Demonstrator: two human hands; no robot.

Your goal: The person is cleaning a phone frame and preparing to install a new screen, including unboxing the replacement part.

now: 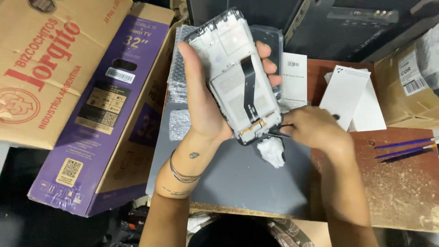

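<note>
My left hand (201, 105) grips an opened phone frame (231, 55), held upright with its inner side toward me. A black flex ribbon (249, 87) runs down its white middle plate. My right hand (315, 130) pinches a thin black tool (281, 132) whose tip touches the frame's lower edge near the connector. Below the frame a crumpled white wipe (272, 151) lies on the grey work mat (238, 178).
A purple television carton (100, 114) and a brown cardboard box (41, 64) lean at the left. Bubble wrap (179, 124) lies on the mat's left side. White paper packets (347, 96) and two purple pens (404, 148) rest on the worn red table (402, 183).
</note>
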